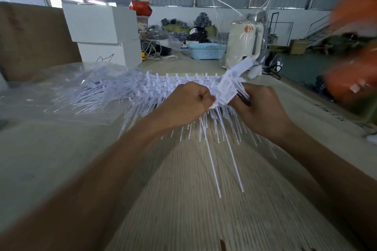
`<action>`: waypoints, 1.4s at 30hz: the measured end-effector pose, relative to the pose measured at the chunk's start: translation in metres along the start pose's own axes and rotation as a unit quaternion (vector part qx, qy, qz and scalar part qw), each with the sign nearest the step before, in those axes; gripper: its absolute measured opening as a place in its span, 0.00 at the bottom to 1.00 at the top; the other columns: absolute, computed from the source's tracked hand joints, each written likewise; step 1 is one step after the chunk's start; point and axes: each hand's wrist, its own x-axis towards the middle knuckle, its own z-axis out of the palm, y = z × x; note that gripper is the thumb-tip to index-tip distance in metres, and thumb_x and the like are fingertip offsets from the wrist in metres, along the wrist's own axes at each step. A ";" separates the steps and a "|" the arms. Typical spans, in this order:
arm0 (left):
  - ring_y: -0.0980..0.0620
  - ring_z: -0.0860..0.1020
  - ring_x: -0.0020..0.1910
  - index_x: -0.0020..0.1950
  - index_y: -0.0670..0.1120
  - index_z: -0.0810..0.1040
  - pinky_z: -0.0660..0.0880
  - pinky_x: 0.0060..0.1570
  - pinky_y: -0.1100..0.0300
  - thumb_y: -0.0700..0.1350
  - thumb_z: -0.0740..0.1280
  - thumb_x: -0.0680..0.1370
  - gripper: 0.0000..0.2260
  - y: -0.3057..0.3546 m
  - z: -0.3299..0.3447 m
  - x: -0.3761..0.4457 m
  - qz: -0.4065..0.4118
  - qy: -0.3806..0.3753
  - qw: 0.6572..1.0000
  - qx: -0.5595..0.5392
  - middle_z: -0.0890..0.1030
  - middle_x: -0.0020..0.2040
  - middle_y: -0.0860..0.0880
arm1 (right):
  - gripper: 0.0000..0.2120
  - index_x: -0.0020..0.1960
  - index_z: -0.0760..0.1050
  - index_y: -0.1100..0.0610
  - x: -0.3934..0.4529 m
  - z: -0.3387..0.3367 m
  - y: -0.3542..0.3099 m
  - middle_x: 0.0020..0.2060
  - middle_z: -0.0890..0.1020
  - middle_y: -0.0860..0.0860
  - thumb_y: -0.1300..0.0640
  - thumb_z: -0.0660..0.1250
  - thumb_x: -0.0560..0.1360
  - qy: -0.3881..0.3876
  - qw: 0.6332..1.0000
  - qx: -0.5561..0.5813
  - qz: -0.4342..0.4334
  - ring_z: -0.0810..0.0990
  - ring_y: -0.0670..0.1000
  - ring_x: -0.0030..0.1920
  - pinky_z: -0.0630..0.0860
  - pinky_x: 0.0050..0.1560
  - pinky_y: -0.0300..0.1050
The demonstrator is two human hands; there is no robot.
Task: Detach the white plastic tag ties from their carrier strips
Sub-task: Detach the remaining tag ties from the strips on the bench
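A stack of white carrier strips (177, 79) with tag ties still attached lies on the table ahead of me, their thin tails fanning toward me. My left hand (187, 104) is curled into a fist over the strips' near edge, gripping ties at the stack. My right hand (259, 106) holds a bunch of white tag ties (232, 83) whose flat heads stick up and away from me. Two long tie tails (214, 167) hang down between my hands. Both hands meet at the stack's right end.
A clear plastic bag with a heap of loose ties (91, 91) lies to the left. White boxes (102, 32), a blue basket (206, 51) and a bagged cream kettle (242, 45) stand behind. A blurred orange shape (355, 51) fills the right edge.
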 end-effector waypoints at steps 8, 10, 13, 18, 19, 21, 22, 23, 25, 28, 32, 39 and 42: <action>0.64 0.72 0.26 0.37 0.40 0.77 0.66 0.32 0.72 0.46 0.65 0.82 0.16 -0.005 0.000 -0.004 0.034 -0.009 0.998 -0.048 0.74 0.27 0.57 | 0.18 0.36 0.71 0.58 0.010 -0.035 0.045 0.26 0.70 0.49 0.52 0.62 0.83 0.109 0.978 0.027 0.173 0.66 0.44 0.23 0.61 0.28 0.42; 0.66 0.74 0.28 0.44 0.41 0.80 0.67 0.33 0.71 0.47 0.64 0.83 0.13 -0.009 0.000 -0.003 0.019 0.005 0.998 -0.065 0.78 0.29 0.59 | 0.14 0.38 0.70 0.51 0.006 -0.025 0.038 0.29 0.70 0.46 0.57 0.60 0.83 0.040 0.988 0.026 0.144 0.70 0.40 0.26 0.64 0.29 0.39; 0.68 0.76 0.32 0.47 0.50 0.80 0.68 0.36 0.70 0.47 0.63 0.83 0.08 -0.013 0.000 -0.003 0.011 0.021 0.996 -0.083 0.80 0.35 0.62 | 0.17 0.39 0.66 0.42 0.000 -0.007 0.019 0.29 0.72 0.45 0.59 0.59 0.83 -0.027 0.995 0.032 0.091 0.73 0.38 0.28 0.69 0.33 0.38; 0.63 0.73 0.26 0.61 0.51 0.78 0.69 0.30 0.69 0.44 0.64 0.83 0.08 -0.012 0.002 -0.003 0.007 -0.010 0.995 -0.096 0.81 0.49 0.52 | 0.12 0.43 0.71 0.42 0.000 -0.005 0.004 0.25 0.74 0.41 0.53 0.58 0.84 -0.041 0.985 0.137 0.099 0.72 0.42 0.25 0.66 0.30 0.37; 0.62 0.74 0.26 0.64 0.51 0.78 0.71 0.31 0.65 0.43 0.64 0.83 0.11 -0.012 0.002 -0.003 0.002 -0.014 0.995 -0.095 0.81 0.52 0.51 | 0.11 0.44 0.73 0.42 0.000 -0.005 0.002 0.25 0.74 0.40 0.52 0.58 0.84 -0.042 0.980 0.168 0.103 0.71 0.41 0.25 0.65 0.29 0.34; 0.57 0.76 0.27 0.68 0.52 0.76 0.74 0.33 0.61 0.43 0.64 0.83 0.14 -0.011 0.003 -0.004 0.004 -0.014 0.995 -0.095 0.81 0.56 0.51 | 0.10 0.46 0.75 0.43 0.000 -0.006 -0.002 0.25 0.73 0.39 0.53 0.60 0.84 -0.053 0.967 0.222 0.109 0.69 0.40 0.25 0.65 0.28 0.30; 0.56 0.77 0.28 0.69 0.51 0.76 0.75 0.35 0.59 0.42 0.64 0.83 0.15 -0.010 0.004 -0.004 0.012 -0.012 0.995 -0.094 0.82 0.56 0.51 | 0.11 0.44 0.76 0.43 0.000 -0.006 -0.003 0.25 0.73 0.38 0.54 0.61 0.83 -0.064 0.963 0.236 0.112 0.69 0.39 0.25 0.64 0.28 0.29; 0.55 0.78 0.29 0.70 0.51 0.77 0.77 0.37 0.57 0.41 0.64 0.83 0.16 -0.010 0.004 -0.005 0.021 -0.009 0.995 -0.094 0.83 0.56 0.50 | 0.14 0.39 0.76 0.42 0.000 -0.005 -0.003 0.24 0.72 0.38 0.54 0.63 0.82 -0.075 0.961 0.241 0.115 0.68 0.39 0.25 0.64 0.28 0.28; 0.53 0.78 0.30 0.69 0.48 0.78 0.79 0.40 0.54 0.39 0.65 0.82 0.16 -0.009 0.003 -0.006 0.037 -0.006 0.995 -0.093 0.84 0.53 0.49 | 0.20 0.29 0.75 0.44 -0.002 -0.004 -0.004 0.22 0.68 0.40 0.50 0.67 0.80 -0.099 0.954 0.249 0.132 0.64 0.40 0.24 0.61 0.27 0.28; 0.54 0.78 0.29 0.64 0.45 0.82 0.79 0.38 0.56 0.37 0.67 0.81 0.13 -0.009 0.002 -0.007 0.048 -0.001 0.994 -0.102 0.86 0.46 0.48 | 0.21 0.27 0.76 0.48 -0.004 -0.006 -0.002 0.20 0.68 0.42 0.50 0.70 0.78 -0.125 0.950 0.243 0.151 0.64 0.41 0.22 0.61 0.26 0.27; 0.53 0.78 0.28 0.55 0.42 0.83 0.78 0.34 0.59 0.38 0.71 0.78 0.06 -0.011 0.002 -0.006 0.022 0.029 0.985 -0.169 0.86 0.41 0.45 | 0.16 0.34 0.80 0.56 -0.004 -0.013 0.002 0.19 0.72 0.41 0.51 0.70 0.78 -0.118 0.948 0.251 0.157 0.68 0.40 0.20 0.63 0.25 0.27; 0.54 0.76 0.28 0.52 0.40 0.85 0.74 0.32 0.64 0.40 0.71 0.79 0.06 -0.009 0.002 -0.006 0.052 0.013 0.977 -0.207 0.83 0.33 0.45 | 0.20 0.31 0.74 0.64 -0.003 -0.017 0.000 0.24 0.64 0.52 0.53 0.73 0.75 -0.036 0.970 0.225 0.087 0.60 0.43 0.26 0.58 0.30 0.37; 0.51 0.73 0.28 0.49 0.40 0.85 0.72 0.32 0.62 0.41 0.68 0.80 0.07 -0.006 0.002 -0.007 0.047 0.020 0.970 -0.239 0.81 0.32 0.45 | 0.18 0.33 0.76 0.64 -0.003 -0.015 -0.004 0.24 0.67 0.51 0.53 0.74 0.74 -0.007 0.959 0.269 0.090 0.62 0.42 0.26 0.61 0.30 0.34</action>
